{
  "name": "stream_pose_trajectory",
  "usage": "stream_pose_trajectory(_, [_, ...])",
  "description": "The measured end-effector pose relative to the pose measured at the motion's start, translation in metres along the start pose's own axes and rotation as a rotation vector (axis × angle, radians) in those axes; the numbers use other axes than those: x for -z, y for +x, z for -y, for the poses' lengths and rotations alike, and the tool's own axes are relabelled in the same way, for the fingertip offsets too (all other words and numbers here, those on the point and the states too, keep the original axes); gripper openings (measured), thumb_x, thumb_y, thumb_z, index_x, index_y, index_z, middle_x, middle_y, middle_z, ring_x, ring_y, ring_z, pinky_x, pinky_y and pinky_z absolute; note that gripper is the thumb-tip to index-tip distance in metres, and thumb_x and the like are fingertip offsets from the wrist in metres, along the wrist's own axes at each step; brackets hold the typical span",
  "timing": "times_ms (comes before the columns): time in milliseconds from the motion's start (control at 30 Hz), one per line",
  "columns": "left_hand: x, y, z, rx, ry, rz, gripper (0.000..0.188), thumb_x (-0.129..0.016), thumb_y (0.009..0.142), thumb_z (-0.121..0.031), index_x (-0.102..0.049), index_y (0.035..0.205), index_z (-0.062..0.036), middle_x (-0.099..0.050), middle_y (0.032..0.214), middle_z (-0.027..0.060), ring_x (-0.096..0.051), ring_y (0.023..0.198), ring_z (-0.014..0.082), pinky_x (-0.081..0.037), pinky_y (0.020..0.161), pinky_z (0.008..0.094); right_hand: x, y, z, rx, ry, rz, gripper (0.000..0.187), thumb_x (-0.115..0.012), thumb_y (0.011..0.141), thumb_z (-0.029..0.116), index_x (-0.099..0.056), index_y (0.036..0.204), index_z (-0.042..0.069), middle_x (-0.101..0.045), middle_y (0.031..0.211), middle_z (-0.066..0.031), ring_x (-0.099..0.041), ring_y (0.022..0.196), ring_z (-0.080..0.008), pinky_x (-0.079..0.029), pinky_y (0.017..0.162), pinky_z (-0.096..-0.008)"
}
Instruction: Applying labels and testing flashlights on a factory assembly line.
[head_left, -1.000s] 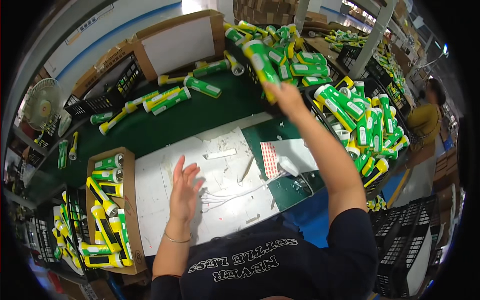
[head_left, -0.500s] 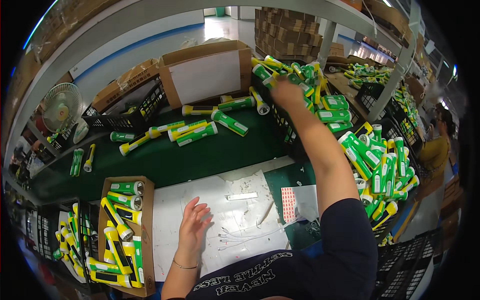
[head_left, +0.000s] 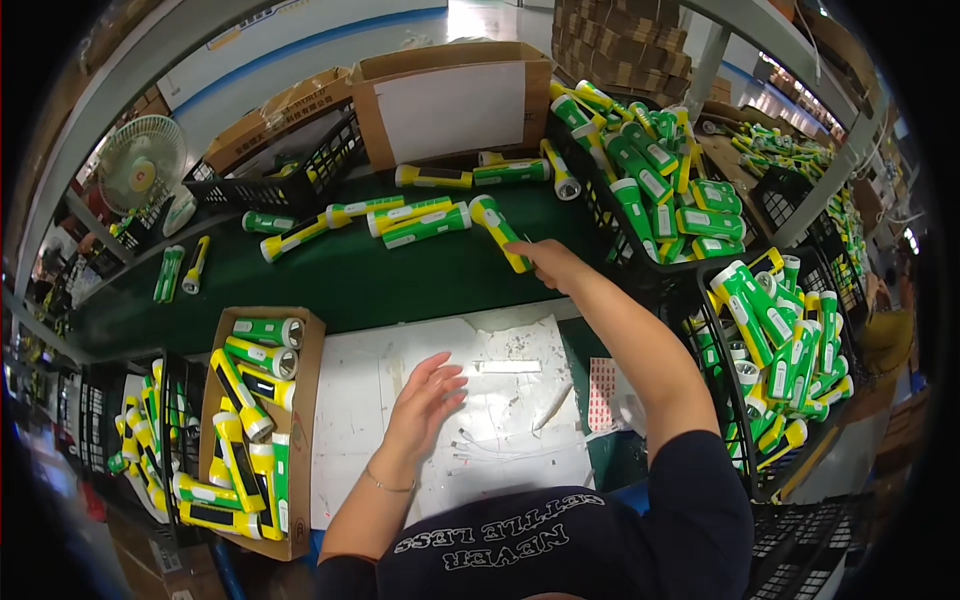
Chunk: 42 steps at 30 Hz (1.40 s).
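Head view: right now the action is over the green surface (head_left: pixel 350 290), flashlights scattered along it and heaped at either side.
Right hand (head_left: pixel 553 265): stretched forward, thumb and fingers pinching the near end of a green-and-yellow flashlight (head_left: pixel 500 232); they take that end probably because it makes the shortest reach.
Flashlight: slanting over the green surface, pale end pointing away, yellow end at the fingers; whether it is lifted clear, I cannot tell.
Left hand (head_left: pixel 428 400): above the white board (head_left: pixel 350 380), fingers loosely spread and a little curled, nothing in them, seemingly kept out of the right arm's way.
White cables (head_left: pixel 500 452): lying on the board, near the left hand.
Far crate (head_left: pixel 590 215) and near crate (head_left: pixel 742 425): both black, both piled with flashlights, both on the right, likely for an easy swing of that arm.
Carton (head_left: pixel 308 400): left of the board, its walls keeping a jumble of flashlights together.
Crate to flashlight: half a second ago the right hand is at the far crate; now it is on this flashlight, which lies turned more toward the person. The left hand keeps much the same pose.
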<state>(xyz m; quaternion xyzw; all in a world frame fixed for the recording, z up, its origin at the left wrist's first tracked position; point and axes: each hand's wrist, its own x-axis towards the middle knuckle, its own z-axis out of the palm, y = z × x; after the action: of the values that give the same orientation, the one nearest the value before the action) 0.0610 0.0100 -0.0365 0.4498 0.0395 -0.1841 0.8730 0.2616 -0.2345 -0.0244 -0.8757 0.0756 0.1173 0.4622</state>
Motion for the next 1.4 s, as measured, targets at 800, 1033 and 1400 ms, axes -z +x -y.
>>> stream_pose_trajectory(800, [-0.029, -0.029, 0.034, 0.232, -0.211, -0.053, 0.047, -0.046, 0.09, -0.048, -0.053, 0.101, -0.0027, -0.057, 0.078, 0.01, -0.056, 0.062, 0.0189, -0.049, 0.052, 0.0297, -0.037, -0.277, -0.045, 0.387, 0.02, 0.087, 0.03, -0.067, 0.078, 0.032, -0.059, 0.088, 0.006, -0.06, 0.07, -0.0062, -0.058, 0.061, -0.0196, -0.046, 0.057, -0.029])
stream_pose_trajectory(1033, [-0.029, -0.036, 0.038, 0.234, -0.207, -0.066, 0.043, -0.047, 0.09, -0.046, -0.051, 0.099, -0.0048, -0.055, 0.074, 0.0089, -0.054, 0.056, 0.0182, -0.047, 0.048, 0.0289, -0.048, -0.282, -0.05, 0.493, 0.003, 0.081, 0.021, -0.06, 0.083, 0.025, -0.059, 0.088, 0.005, -0.061, 0.079, -0.0097, -0.06, 0.07, -0.0241, -0.047, 0.062, -0.0331])
stream_pose_trajectory(1400, [-0.038, -0.039, 0.04, -0.119, 0.283, -0.061, 0.033, -0.046, 0.094, -0.035, -0.042, 0.107, -0.0038, -0.056, 0.089, 0.0088, -0.055, 0.068, 0.0128, -0.048, 0.061, 0.0254, -0.069, -0.272, -0.032, 1.098, -0.569, -0.205, 0.01, -0.063, 0.075, 0.017, -0.057, 0.076, 0.01, -0.05, 0.065, -0.0043, -0.053, 0.05, -0.0209, -0.042, 0.044, -0.0325])
